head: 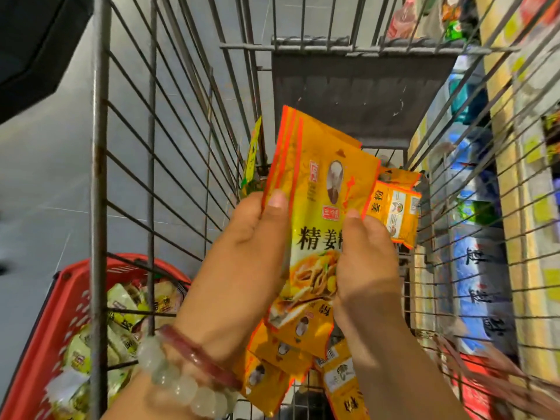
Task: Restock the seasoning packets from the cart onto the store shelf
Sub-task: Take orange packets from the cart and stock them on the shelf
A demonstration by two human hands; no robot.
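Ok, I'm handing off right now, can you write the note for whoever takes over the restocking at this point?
Left hand: grips the left edge of a stack of yellow ginger powder packets, thumb on the front.
Right hand: pinches the same stack on its right side.
The stack is held over the wire cart, not yet at the shelf on the right.
More ginger powder packets lie loose in the cart, some behind the stack.
A red basket of pale green packets sits outside the cart on the left.
Done: one stack gathered.
Left: shelve it, then clear the remaining packets.
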